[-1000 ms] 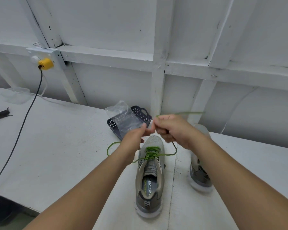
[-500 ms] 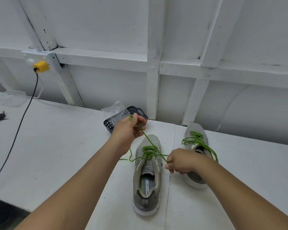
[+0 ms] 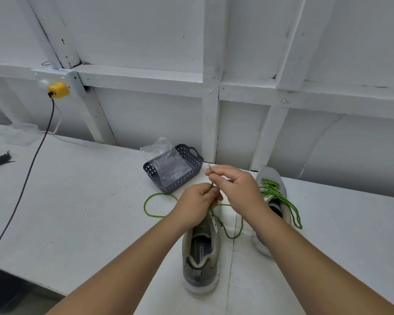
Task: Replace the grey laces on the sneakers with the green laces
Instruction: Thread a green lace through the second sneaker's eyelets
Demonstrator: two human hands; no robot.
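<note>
Both forearms reach forward over the near sneaker (image 3: 201,253), hands meeting above its front. The left hand (image 3: 197,206) is curled, fingers pinching the green lace (image 3: 150,213); the right hand (image 3: 234,187), slightly higher and farther, pinches the lace's end between thumb and forefinger. One slack loop lies on the white table (image 3: 77,212) to the left, another hangs right of the shoe. The second sneaker (image 3: 271,194), green-laced, stands behind the right wrist. A dark perforated basket (image 3: 191,160) holding a clear plastic bag (image 3: 162,153) sits just beyond the hands.
</note>
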